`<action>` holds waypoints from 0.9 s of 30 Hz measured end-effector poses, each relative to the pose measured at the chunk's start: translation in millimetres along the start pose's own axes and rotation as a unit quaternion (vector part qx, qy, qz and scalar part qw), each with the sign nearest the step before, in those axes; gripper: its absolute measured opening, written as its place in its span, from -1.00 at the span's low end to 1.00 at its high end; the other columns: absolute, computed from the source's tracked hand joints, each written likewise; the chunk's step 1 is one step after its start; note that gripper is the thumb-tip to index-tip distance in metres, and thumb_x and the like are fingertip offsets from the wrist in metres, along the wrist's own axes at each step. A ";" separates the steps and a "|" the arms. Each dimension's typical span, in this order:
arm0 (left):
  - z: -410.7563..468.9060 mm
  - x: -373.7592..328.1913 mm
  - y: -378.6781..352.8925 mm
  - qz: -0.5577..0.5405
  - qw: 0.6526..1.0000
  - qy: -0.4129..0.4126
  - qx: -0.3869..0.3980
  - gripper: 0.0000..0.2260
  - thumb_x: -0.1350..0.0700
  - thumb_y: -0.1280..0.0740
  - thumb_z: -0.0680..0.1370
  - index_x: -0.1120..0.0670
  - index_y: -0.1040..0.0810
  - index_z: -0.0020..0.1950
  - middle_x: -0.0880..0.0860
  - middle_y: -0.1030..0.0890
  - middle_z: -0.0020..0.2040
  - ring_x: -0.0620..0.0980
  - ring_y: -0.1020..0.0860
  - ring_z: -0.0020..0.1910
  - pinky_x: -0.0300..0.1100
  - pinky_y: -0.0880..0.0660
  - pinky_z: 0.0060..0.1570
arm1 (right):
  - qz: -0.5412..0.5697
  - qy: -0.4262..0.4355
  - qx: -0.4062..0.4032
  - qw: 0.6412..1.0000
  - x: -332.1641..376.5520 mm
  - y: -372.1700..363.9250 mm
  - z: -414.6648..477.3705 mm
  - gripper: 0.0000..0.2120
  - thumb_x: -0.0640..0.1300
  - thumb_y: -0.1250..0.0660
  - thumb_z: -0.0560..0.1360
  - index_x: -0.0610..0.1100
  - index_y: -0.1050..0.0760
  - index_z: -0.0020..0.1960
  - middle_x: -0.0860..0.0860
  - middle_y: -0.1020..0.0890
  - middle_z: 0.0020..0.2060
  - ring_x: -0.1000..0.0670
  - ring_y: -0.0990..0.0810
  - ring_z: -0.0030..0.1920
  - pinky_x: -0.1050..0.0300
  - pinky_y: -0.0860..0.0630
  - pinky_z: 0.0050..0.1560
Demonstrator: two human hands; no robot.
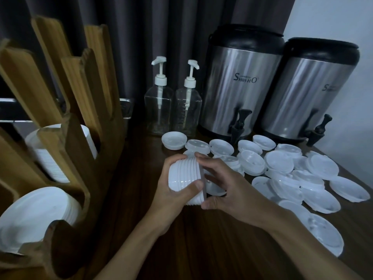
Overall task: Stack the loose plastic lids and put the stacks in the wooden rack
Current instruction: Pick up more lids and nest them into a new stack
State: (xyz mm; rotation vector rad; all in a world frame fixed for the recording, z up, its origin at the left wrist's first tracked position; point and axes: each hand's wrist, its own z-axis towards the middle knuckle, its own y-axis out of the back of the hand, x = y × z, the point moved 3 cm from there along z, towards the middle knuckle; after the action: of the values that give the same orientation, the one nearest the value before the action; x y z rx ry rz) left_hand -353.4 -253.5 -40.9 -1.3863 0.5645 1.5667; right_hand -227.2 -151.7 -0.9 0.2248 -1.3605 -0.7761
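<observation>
A stack of white plastic lids [184, 175] lies on its side above the dark wooden table, held between both hands. My left hand [171, 197] grips its left end, thumb across the front. My right hand [224, 186] curls round the right end, fingers over the top edge and thumb under it. Several loose white lids [282, 168] lie scattered on the table to the right. The wooden rack [68, 150] stands at the left, with a lid stack in its upper slot [48, 158] and another in its lower slot [38, 217].
Two clear pump bottles [173, 110] stand at the back of the table. Two steel drink dispensers [240, 85] with black taps stand behind the loose lids. A dark curtain hangs behind. The table edge [355, 176] runs along the right.
</observation>
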 end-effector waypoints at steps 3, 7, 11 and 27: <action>0.1 2.8 0.1 0.001 1.000 0.009 0.005 -0.48 -0.10 -0.55 0.27 -0.27 -0.49 0.19 -0.05 -0.56 0.17 0.03 -0.59 0.22 0.14 -0.66 0.08 | -0.023 0.002 0.003 1.000 -2.7 -1.4 -2.4 -0.26 0.21 -0.48 0.38 0.35 -0.21 0.46 0.28 -0.16 0.58 0.21 -0.11 0.58 0.00 -0.20 0.57; 1.4 6.2 -1.5 -0.005 1.000 0.025 0.007 -0.42 -0.09 -0.57 0.26 -0.24 -0.48 0.23 -0.06 -0.57 0.18 0.00 -0.61 0.20 0.08 -0.67 0.04 | -0.023 -0.003 -0.006 1.000 -6.5 -1.6 -5.7 -0.26 0.30 -0.47 0.36 0.41 -0.20 0.45 0.34 -0.18 0.55 0.23 -0.16 0.56 0.07 -0.25 0.54; 1.7 7.2 -1.0 0.000 1.000 0.016 0.001 -0.36 -0.08 -0.59 0.24 -0.27 -0.47 0.28 -0.16 -0.59 0.15 -0.10 -0.61 0.18 -0.08 -0.66 -0.02 | 0.003 -0.026 -0.029 0.999 -13.2 -5.7 -6.6 -0.24 0.34 -0.48 0.34 0.48 -0.19 0.43 0.26 -0.29 0.52 0.22 -0.31 0.49 0.09 -0.40 0.46; 7.9 10.3 7.8 0.138 0.986 -0.071 -0.054 -0.38 0.28 -0.63 0.36 -0.14 -0.44 0.25 -0.44 -0.53 0.04 -0.40 -0.52 0.09 -0.41 -0.55 -0.05 | -0.309 -0.131 -0.039 0.941 -68.7 5.5 -26.0 -0.55 0.38 -0.20 0.45 0.18 -0.55 0.20 0.34 -0.48 0.19 0.20 -0.32 0.32 0.09 -0.21 0.31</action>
State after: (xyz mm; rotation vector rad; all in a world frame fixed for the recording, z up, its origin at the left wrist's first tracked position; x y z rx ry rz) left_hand -363.3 -247.0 -50.3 -1.3038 0.6132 1.9272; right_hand -201.6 -112.9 -58.0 0.5140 -1.5215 -1.4227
